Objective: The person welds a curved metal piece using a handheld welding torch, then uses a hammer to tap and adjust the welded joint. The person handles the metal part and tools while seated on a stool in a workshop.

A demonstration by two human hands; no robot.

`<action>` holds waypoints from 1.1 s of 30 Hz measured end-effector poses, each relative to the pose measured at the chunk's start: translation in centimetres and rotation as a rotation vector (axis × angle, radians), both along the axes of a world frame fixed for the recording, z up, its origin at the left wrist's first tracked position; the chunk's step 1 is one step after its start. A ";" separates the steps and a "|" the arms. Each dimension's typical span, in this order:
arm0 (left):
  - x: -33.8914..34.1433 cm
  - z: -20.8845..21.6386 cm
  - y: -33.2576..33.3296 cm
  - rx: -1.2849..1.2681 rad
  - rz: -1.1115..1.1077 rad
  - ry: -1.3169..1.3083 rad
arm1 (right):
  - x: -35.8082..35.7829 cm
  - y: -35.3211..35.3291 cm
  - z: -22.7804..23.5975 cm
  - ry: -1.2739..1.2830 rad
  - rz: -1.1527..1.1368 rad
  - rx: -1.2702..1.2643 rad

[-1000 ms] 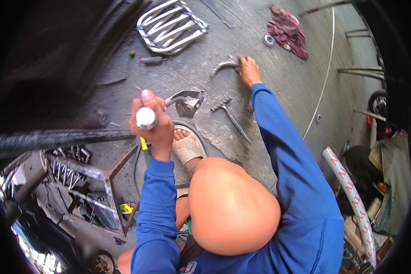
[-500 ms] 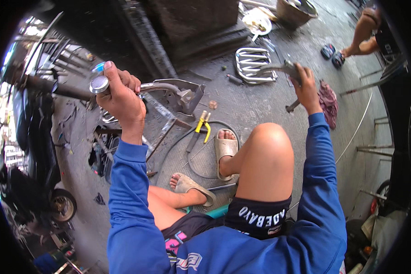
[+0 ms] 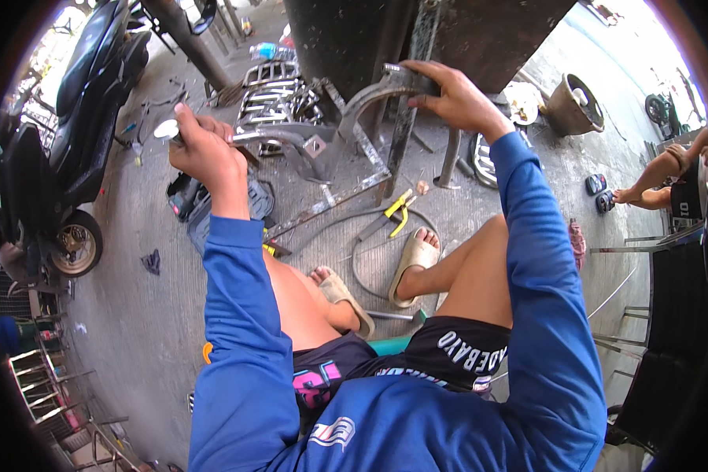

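My left hand (image 3: 206, 149) is closed around a shiny bent metal tube (image 3: 271, 135) with a round capped end. An angular grey bracket (image 3: 315, 153) sits on the tube's other end. My right hand (image 3: 458, 96) grips a grey curved metal arm (image 3: 366, 101) near its upper end, thumb beneath and fingers on top. A straight tube (image 3: 449, 161) with a flared foot hangs below the right hand. The curved arm's lower end is right beside the bracket; whether they touch I cannot tell. Both pieces are held up above the floor.
A rusty metal frame (image 3: 330, 199) stands beneath the held parts, near chromed racks (image 3: 271, 93). A yellow-and-black clamp (image 3: 397, 214) with a cable lies by my feet. A dark scooter (image 3: 79, 118) is at left, a bucket (image 3: 562, 114) at far right. Another person's leg (image 3: 645, 189) shows at right.
My right hand has swung left and up, bringing the curved arm beside the bracket. My left hand still holds the tube. The view has shifted, showing more of the scooter and racks.
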State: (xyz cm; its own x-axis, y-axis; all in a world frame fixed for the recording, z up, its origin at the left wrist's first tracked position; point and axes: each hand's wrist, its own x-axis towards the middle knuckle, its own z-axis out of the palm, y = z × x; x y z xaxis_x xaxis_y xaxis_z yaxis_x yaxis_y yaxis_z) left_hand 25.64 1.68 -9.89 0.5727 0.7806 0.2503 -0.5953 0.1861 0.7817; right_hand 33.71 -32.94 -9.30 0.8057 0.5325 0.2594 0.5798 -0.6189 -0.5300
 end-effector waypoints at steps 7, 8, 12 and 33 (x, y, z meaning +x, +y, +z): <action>0.0 -1.2 2.5 0.016 0.046 0.056 | 2.4 3.2 -2.7 0.013 0.053 -0.007; 0.0 -1.2 2.6 0.001 0.055 0.065 | 2.5 3.5 -3.0 0.019 0.041 -0.007; 0.1 -1.4 2.9 0.016 0.068 0.043 | 2.9 4.1 -3.6 0.084 0.019 0.016; -0.1 -1.3 2.2 -0.007 0.134 0.067 | 3.0 3.8 -3.4 0.030 0.005 0.040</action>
State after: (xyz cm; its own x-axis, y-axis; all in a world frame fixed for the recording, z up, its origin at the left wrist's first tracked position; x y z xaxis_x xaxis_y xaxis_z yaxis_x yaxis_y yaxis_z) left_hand 25.58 3.89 -11.22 0.4781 0.8529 0.2097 -0.5618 0.1135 0.8194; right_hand 36.68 -29.19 -12.73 0.8106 0.5265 0.2564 0.5664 -0.5936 -0.5717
